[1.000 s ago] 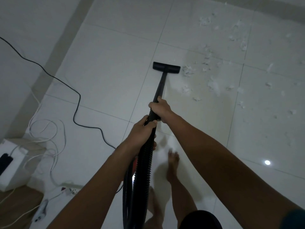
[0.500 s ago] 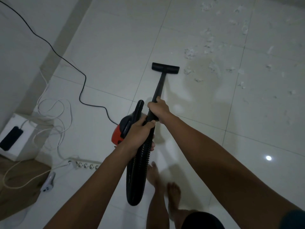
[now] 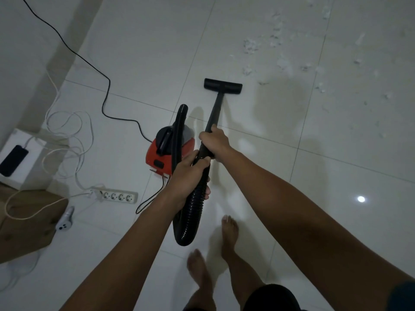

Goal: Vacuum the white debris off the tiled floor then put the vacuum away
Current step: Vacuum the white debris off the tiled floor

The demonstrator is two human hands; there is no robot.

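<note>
Floor nozzle (image 3: 223, 85) now apparently short of white debris (image 3: 251, 46); red canister (image 3: 170, 151) fully visible.

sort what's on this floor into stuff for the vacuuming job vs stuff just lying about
For the job:
- floor nozzle on the black wand
- ribbed hose
- red vacuum body and its black cord
- white debris
- left hand and right hand, both gripping the wand and hose

Lying about:
- power strip
- white cables
- white box with a dark device on it
- cardboard box
</note>
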